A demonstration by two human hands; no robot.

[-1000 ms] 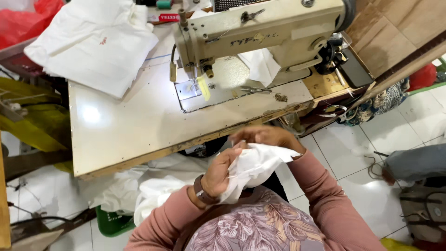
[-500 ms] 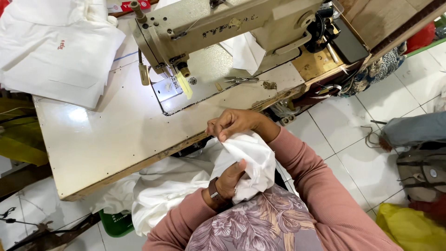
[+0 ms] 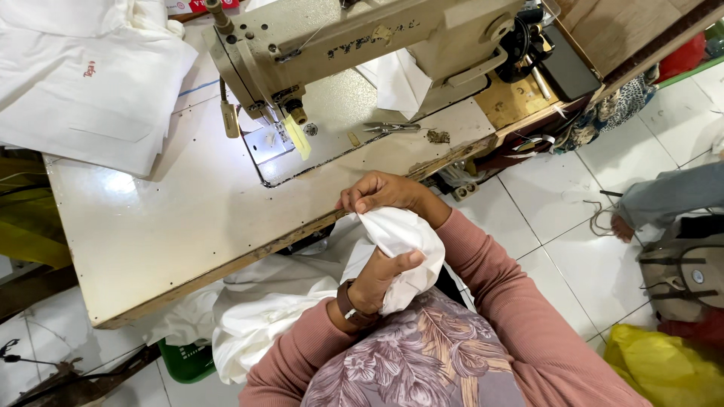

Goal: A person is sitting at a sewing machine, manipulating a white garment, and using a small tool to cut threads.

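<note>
White cloth [image 3: 403, 234], gripped between both hands [image 3: 381, 275]

white cloth [image 3: 400, 241]: bunching between both hands, its lower end trailing out of sight under the sewing table [image 3: 173, 226]
sewing machine [image 3: 362, 38]: running off the top edge above that table

We see one view, from a camera on the person's head, looking steeply down at close range over the hands [image 3: 381, 241] and desk [image 3: 173, 226].
</note>
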